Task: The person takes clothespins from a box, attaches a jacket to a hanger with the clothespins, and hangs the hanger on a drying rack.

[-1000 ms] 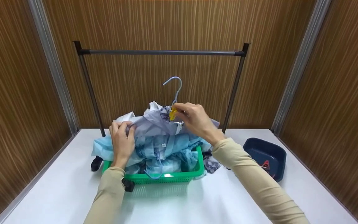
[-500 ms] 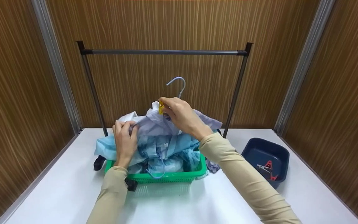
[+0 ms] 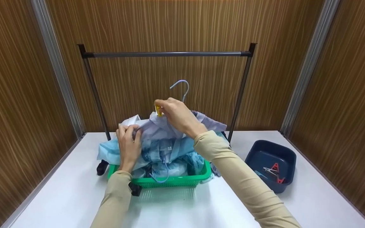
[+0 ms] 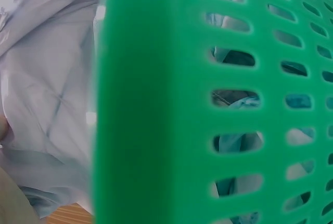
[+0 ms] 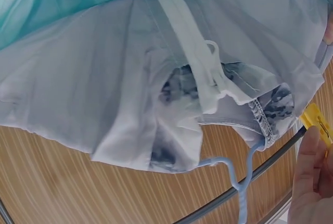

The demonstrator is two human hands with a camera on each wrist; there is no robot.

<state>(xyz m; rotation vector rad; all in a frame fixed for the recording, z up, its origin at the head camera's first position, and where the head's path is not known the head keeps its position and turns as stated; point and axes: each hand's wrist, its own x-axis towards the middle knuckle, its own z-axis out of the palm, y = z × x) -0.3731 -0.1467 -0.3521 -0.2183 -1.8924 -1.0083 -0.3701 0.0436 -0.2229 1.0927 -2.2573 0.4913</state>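
A pale lavender zip-up garment [image 3: 163, 129] lies over the clothes heap, on a blue hanger [image 3: 186, 87] whose hook stands up from the neckline. My right hand [image 3: 181, 116] pinches a yellow clothespin [image 5: 317, 122]. In the right wrist view the clothespin's tip is right at the garment's upper edge, beside the collar. At the garment's left side, my left hand [image 3: 129, 144] grips the fabric between thumb and fingers. The white zipper [image 5: 182, 31] and dark patterned lining show in the right wrist view. A green basket [image 4: 138, 99] blocks most of the left wrist view.
Light blue clothes [image 3: 169, 167] fill the basket, another hanger hook among them. Behind stands a dark clothes rack [image 3: 166, 54]. A navy basin [image 3: 265, 155] on the right holds several clothespins [image 3: 276, 167]. Wood-patterned walls [image 3: 201, 25] enclose the white table [image 3: 169, 209].
My right hand has moved left with the yellow clothespin, from the hanger's neck to the garment's left shoulder. My left hand keeps its grip on the fabric.
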